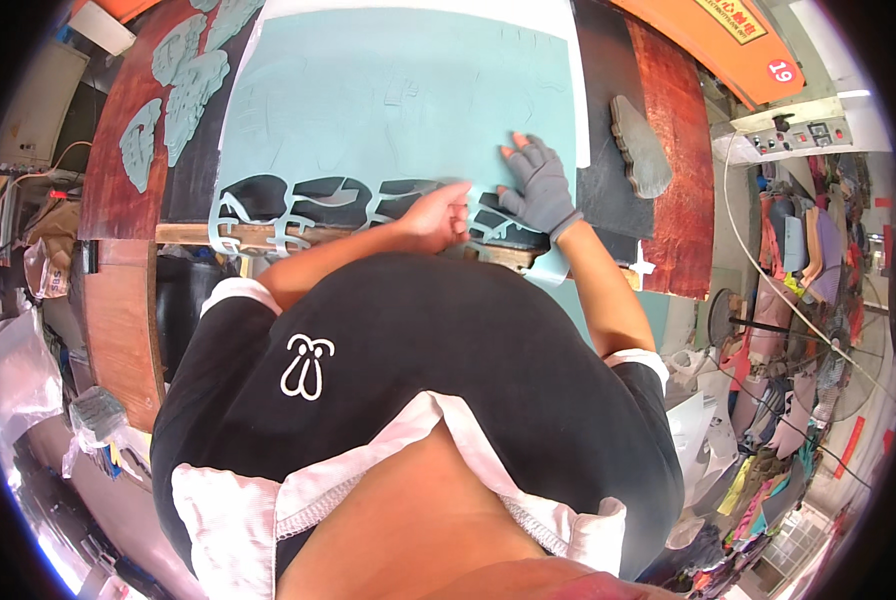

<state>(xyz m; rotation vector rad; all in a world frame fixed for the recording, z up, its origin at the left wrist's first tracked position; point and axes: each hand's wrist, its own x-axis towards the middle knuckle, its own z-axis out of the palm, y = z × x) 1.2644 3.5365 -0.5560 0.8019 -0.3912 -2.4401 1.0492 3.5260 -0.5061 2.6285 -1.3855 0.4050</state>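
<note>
A wide teal sheet lies over a dark board in front of me. Its near edge is a lattice of thin strips around sole-shaped cut-outs, with black showing through. My left hand, bare and slightly blurred, is closed at this cut edge with its fingers curled; whatever is in them is hidden. To its right, my right hand wears a grey glove that leaves the fingertips bare. It rests on the sheet near its right edge, fingers stretched and apart.
Stacked teal cut pieces sit at the far left on the red-brown board. A grey sole-shaped block lies at right. An orange machine beam spans the far right, near a switch panel. A fan stands at right.
</note>
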